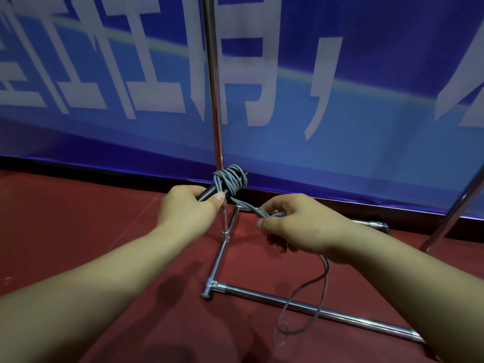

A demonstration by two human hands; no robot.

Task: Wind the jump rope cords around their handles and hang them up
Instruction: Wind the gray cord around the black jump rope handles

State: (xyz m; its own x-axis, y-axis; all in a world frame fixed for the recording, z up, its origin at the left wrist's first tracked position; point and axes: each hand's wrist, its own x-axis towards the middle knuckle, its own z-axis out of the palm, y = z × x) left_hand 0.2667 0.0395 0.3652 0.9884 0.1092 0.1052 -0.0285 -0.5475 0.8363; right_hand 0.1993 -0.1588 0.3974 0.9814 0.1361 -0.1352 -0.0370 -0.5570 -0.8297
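- In front of the upright chrome pole (213, 82), just at its lower part, the left hand (187, 205) grips the black handles (209, 194); fingers curled round them, thumb pressed along the near side.
- Handles tilt up and away from the left hand toward the pole; the far end carries a bundle of grey cord (230, 179) wound in several turns, sitting just beyond the left thumb and overlapping the pole's base in view.
- From the bundle a doubled strand runs down and right of the pole into the right hand (296, 226), which pinches it between thumb and curled fingers.
- Below the right hand the loose cord tail (303, 305) hangs down and loops across the chrome floor bar (314, 307) of the rack, right of the pole.
- Red carpet (91, 218) under the rack; blue banner (366, 113) with white lettering behind the pole.
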